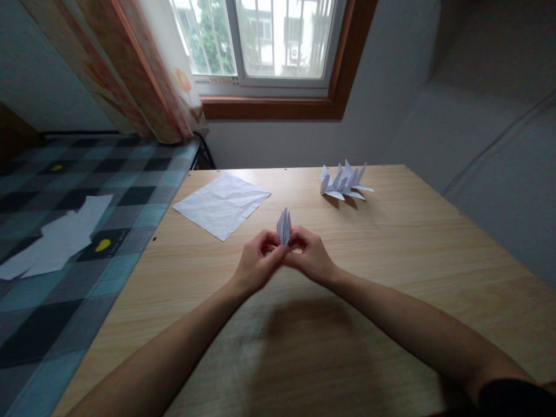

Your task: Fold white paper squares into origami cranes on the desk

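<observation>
Between my two hands stands a small folded white paper piece (284, 226), narrow and upright, with pointed layered tips. My left hand (259, 259) pinches its lower part from the left, thumb toward me. From the right, my right hand (310, 252) grips the same piece with closed fingers. The fingertips meet at its base and cover that part. Both hands are raised above the wooden table (391, 249), over their own shadow.
Folded white paper cranes (343, 182) cluster at the table's back right. A creased white sheet (222, 204) lies back left. Loose white paper (65, 240) rests on a checked bedspread (41, 330) at the left. Beyond are a window (282, 43) and a curtain (143, 69).
</observation>
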The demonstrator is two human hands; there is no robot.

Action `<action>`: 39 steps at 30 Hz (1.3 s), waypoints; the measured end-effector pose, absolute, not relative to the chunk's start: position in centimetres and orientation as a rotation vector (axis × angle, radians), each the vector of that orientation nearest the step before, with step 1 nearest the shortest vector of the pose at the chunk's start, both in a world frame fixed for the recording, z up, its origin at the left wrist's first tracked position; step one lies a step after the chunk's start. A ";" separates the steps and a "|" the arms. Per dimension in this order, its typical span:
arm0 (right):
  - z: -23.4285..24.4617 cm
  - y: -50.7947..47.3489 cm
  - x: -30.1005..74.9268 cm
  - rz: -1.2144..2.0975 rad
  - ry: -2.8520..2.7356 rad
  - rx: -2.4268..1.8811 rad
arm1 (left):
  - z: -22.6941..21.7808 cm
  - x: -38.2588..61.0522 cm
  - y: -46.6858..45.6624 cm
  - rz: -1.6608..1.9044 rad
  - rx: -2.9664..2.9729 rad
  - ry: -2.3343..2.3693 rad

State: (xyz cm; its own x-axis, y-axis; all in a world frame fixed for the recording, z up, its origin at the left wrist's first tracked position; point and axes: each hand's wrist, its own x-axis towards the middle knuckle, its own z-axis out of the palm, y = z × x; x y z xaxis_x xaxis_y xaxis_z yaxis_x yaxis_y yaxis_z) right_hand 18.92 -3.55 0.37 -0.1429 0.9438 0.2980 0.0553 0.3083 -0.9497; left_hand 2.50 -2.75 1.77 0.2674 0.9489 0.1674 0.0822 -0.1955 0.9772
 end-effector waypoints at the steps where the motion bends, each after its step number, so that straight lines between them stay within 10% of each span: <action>1: 0.4 -3.5 18.9 1.024 -1.491 -0.964 | 1.7 2.4 -2.7 1.090 1.525 0.998; 39: 0.5 -3.9 18.8 1.040 -1.336 -0.806 | 1.9 2.2 -2.4 1.081 1.401 0.986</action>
